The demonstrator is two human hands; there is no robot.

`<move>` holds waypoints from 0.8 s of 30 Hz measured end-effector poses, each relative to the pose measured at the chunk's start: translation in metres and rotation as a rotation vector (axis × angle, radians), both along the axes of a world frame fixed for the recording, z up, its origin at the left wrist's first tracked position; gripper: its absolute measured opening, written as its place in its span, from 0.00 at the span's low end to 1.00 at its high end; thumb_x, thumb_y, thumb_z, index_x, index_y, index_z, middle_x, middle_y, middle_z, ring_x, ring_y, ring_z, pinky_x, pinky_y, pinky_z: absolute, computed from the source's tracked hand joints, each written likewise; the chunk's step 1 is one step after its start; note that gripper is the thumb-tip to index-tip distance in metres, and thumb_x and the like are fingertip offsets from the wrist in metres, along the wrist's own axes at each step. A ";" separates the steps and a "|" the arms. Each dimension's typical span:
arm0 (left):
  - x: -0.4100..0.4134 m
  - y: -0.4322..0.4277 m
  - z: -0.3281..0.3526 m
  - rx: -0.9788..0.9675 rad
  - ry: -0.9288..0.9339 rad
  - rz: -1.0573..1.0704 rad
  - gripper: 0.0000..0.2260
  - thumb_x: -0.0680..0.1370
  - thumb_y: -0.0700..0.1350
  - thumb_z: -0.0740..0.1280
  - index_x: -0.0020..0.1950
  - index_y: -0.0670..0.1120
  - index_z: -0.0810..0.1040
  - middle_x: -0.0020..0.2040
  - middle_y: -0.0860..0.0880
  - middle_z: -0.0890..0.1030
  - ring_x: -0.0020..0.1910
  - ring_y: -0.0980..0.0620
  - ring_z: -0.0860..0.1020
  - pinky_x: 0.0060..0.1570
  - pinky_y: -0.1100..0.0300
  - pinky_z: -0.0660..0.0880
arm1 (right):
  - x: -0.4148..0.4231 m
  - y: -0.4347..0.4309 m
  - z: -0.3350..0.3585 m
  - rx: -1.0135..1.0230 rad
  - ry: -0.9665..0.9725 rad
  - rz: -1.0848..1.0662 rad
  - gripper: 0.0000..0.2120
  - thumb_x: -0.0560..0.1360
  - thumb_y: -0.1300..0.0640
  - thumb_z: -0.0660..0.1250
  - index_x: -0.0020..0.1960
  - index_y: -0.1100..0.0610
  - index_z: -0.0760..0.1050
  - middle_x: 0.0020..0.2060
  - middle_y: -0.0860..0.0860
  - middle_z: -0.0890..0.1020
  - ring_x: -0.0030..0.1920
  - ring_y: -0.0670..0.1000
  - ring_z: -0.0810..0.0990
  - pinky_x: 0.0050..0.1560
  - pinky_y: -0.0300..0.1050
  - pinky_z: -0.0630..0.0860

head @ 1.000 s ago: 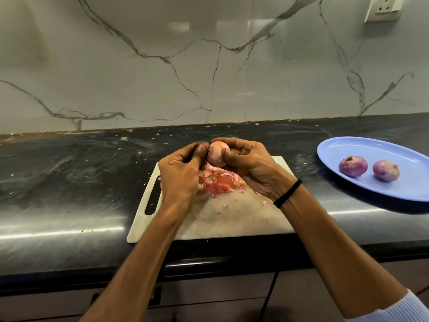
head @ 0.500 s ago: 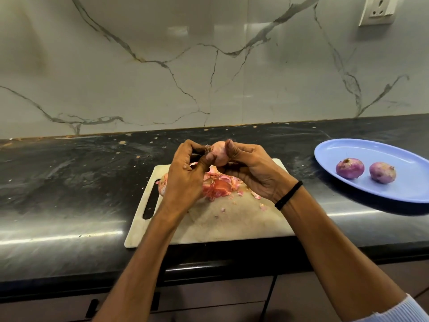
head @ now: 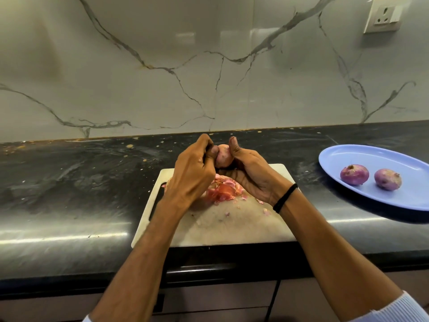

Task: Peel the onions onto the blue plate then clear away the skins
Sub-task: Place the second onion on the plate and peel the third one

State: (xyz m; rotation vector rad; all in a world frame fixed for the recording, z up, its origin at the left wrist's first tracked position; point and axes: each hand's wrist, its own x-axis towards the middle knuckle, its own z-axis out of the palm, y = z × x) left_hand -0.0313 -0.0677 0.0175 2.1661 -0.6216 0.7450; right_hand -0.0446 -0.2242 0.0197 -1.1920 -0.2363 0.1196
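Above the far edge of the white cutting board (head: 232, 226) I hold a pale pink onion (head: 224, 155) between both hands. My right hand (head: 250, 173) cups it from below and the right, thumb up against its side. My left hand (head: 195, 173) has its fingers curled at the onion's left end, thumb pressed on it. A heap of pink and red skins (head: 224, 190) lies on the board under my hands. At the right, a blue plate (head: 362, 159) carries two peeled purple onions, one on the left (head: 354, 174) and one on the right (head: 388, 179).
The board lies on a black stone counter (head: 69, 182) with crumbs scattered along the back. A marble-patterned wall rises behind, with a socket (head: 383, 16) at the top right. Small skin flakes (head: 265, 211) dot the board. Cabinet drawers sit below the counter edge.
Both hands with the onion have lifted slightly toward the back edge of the board. My right thumb now points upward beside the onion. The plate's onions have not moved.
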 end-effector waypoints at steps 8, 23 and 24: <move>0.009 -0.029 0.000 -0.096 0.011 -0.001 0.06 0.81 0.36 0.60 0.43 0.41 0.70 0.36 0.47 0.75 0.35 0.48 0.74 0.35 0.51 0.75 | 0.015 0.014 -0.001 -0.110 -0.068 -0.217 0.28 0.81 0.36 0.53 0.47 0.60 0.74 0.31 0.54 0.68 0.30 0.51 0.67 0.31 0.46 0.68; -0.007 -0.035 0.010 -0.686 0.632 -0.038 0.13 0.85 0.42 0.56 0.41 0.45 0.73 0.37 0.48 0.71 0.36 0.53 0.69 0.36 0.58 0.69 | 0.019 0.008 -0.003 -0.291 -0.260 -0.470 0.32 0.82 0.38 0.50 0.50 0.68 0.74 0.36 0.59 0.77 0.35 0.55 0.76 0.33 0.47 0.75; -0.007 -0.033 0.008 -0.633 0.575 -0.028 0.13 0.85 0.42 0.57 0.42 0.45 0.73 0.37 0.48 0.72 0.37 0.53 0.70 0.37 0.57 0.70 | 0.020 0.005 0.000 -0.244 -0.218 -0.460 0.34 0.83 0.38 0.49 0.51 0.69 0.75 0.35 0.59 0.77 0.34 0.55 0.76 0.31 0.45 0.74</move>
